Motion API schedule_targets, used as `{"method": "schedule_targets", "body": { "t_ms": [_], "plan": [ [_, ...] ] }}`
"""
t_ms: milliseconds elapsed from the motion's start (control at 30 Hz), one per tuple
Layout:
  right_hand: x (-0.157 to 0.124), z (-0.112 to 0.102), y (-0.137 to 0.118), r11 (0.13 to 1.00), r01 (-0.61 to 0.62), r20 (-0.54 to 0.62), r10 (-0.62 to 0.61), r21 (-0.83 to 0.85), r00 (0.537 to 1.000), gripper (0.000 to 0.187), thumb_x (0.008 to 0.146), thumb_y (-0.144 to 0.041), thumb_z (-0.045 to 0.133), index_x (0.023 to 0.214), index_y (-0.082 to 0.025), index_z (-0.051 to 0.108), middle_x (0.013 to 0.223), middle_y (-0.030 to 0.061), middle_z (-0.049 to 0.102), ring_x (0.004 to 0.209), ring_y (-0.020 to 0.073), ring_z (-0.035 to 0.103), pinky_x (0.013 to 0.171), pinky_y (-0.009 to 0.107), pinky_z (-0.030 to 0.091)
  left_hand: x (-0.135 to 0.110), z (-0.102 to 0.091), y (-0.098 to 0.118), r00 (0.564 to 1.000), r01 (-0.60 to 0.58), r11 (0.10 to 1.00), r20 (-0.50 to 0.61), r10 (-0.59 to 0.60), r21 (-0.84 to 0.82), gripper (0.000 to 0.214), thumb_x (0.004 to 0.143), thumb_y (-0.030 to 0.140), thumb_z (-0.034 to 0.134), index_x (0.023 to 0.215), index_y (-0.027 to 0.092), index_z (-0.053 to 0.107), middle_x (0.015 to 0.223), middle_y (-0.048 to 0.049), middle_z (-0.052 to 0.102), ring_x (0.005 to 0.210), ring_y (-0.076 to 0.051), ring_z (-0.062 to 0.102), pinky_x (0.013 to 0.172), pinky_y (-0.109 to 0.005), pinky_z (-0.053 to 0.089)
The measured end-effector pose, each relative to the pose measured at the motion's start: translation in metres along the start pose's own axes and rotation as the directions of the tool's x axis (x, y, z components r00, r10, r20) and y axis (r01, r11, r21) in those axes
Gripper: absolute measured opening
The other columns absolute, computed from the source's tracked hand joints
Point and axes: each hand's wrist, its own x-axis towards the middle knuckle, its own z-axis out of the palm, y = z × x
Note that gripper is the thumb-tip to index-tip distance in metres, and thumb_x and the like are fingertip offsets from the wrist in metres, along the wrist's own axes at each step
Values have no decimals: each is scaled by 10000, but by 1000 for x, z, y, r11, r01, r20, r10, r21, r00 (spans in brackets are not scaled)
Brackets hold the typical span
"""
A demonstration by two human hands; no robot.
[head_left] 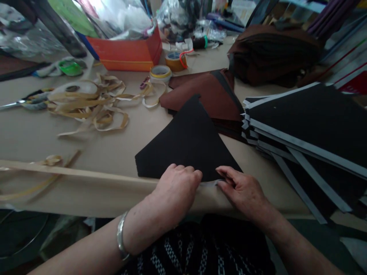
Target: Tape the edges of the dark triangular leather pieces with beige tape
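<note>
A black fabric panel (183, 141) with curved sides lies flat at the table's front. Along its near edge runs a strip of double-sided tape (114, 173), its tan backing trailing off to the left. My left hand (177, 193) is closed, knuckles up, over the strip at the panel's near edge; its fingertips are hidden. To its right, my right hand (242, 191) pinches the panel's near right corner between thumb and fingers, where a whitish bit of tape shows between the hands.
Taped black panels (309, 122) are stacked at right. Brown pieces (200, 95) lie behind, near a brown bundle (272, 53). Peeled backing strips (88, 101), scissors (17, 104), tape rolls (160, 72) and a red box (129, 53) occupy the left and back.
</note>
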Motion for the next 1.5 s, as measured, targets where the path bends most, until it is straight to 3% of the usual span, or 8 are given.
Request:
{"method": "schedule_targets", "body": {
  "t_ms": [67, 233, 433, 667, 867, 1033, 1300, 1500],
  "plan": [
    [-1, 1, 2, 997, 18, -15, -16, 76, 1000, 265, 845, -255, 565, 1101, -261, 633, 929, 7, 695, 785, 166, 627, 709, 274, 442, -3, 0, 7, 999, 9, 1000, -41, -9, 14, 81, 791, 152, 529, 745, 217, 545, 705, -36, 615, 643, -222, 596, 613, -365, 410],
    [-4, 6, 6, 989, 95, -88, -86, 110, 992, 124, 855, -223, 531, 781, -213, 630, 756, -7, 638, 688, 136, 570, 654, 242, 399, -19, 2, 17, 983, -9, 996, -181, 24, 84, 125, 798, 101, 499, 740, 211, 509, 681, -21, 564, 613, -195, 559, 604, -354, 410],
    [-7, 14, 9, 972, 142, -233, -97, 188, 968, 125, 845, -201, 561, 722, -195, 581, 670, -23, 561, 630, 114, 530, 603, 225, 355, -25, 12, 25, 979, 4, 1000, -204, -2, 8, 103, 864, 172, 486, 772, 208, 515, 724, -11, 558, 634, -187, 544, 613, -339, 432],
    [-7, 13, 10, 967, 151, -242, -98, 207, 965, 99, 842, -194, 580, 743, -191, 574, 673, -31, 573, 633, 109, 543, 613, 221, 354, 0, 14, 26, 978, 51, 914, -165, -127, -402, 114, 888, 159, 459, 875, 181, 570, 765, -1, 605, 673, -129, 579, 621, -245, 451],
    [-7, 12, 9, 969, 128, -231, -78, 211, 970, 106, 858, -216, 569, 755, -188, 573, 664, -34, 564, 622, 105, 542, 608, 223, 352, 10, 26, 32, 973, 58, 829, -155, -171, -556, 81, 844, 149, 529, 811, 186, 593, 782, 7, 623, 694, -122, 584, 641, -244, 442],
    [-7, 12, 10, 966, 130, -235, -77, 223, 969, 107, 848, -207, 583, 744, -191, 568, 661, -38, 562, 623, 103, 544, 607, 220, 353, 13, 31, 36, 952, 119, 783, -154, -266, -611, 60, 821, 165, 580, 830, 201, 627, 752, 17, 647, 655, -118, 576, 606, -240, 421],
    [-8, 10, 10, 963, 109, -209, -58, 246, 976, 125, 869, -220, 561, 746, -196, 568, 682, -29, 578, 660, 116, 558, 628, 223, 367, 18, 29, 39, 959, 110, 798, -147, -242, -593, 114, 829, 157, 544, 816, 201, 648, 762, 1, 671, 669, -127, 603, 626, -239, 454],
    [-8, 10, 8, 963, 85, -190, -36, 256, 981, 117, 867, -233, 565, 755, -201, 558, 694, -28, 586, 665, 123, 557, 622, 226, 370, 14, 36, 43, 944, 79, 841, -230, -235, -535, 82, 809, 121, 561, 781, 183, 606, 732, 5, 645, 641, -126, 594, 594, -235, 444]
  ]
}}
